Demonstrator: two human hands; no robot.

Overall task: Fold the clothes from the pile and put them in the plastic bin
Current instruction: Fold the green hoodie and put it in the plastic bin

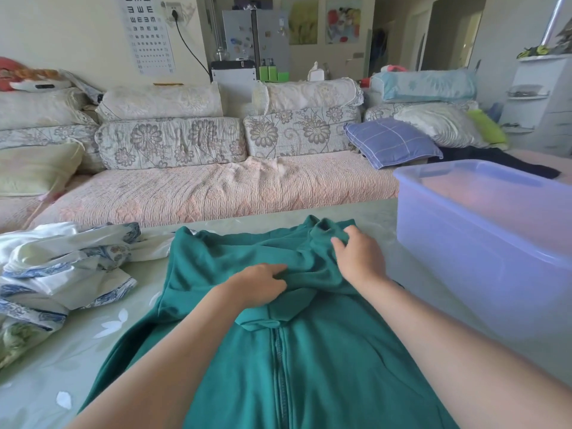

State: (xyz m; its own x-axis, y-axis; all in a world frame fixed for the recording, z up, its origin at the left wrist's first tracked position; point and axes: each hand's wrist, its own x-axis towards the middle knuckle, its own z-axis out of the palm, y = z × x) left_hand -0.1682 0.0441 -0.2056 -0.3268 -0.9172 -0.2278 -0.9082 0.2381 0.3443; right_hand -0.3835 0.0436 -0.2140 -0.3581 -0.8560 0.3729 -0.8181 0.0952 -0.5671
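A teal zip-up hoodie point(278, 360) lies spread on the table in front of me, zipper facing up, hood bunched at the far end. My left hand point(258, 284) pinches the fabric near the collar. My right hand point(359, 258) grips the bunched hood cloth a little farther away and to the right. A pile of white and blue-patterned clothes point(58, 270) sits at the left of the table. A translucent blue plastic bin point(483, 239) stands at the right, open-topped; nothing shows inside it.
The table wears a pale green cloth with white flowers point(77, 351). Beyond its far edge runs a sofa point(201, 187) with floral cushions and a blue checked pillow point(390, 140). A white shelf unit point(538, 100) stands far right.
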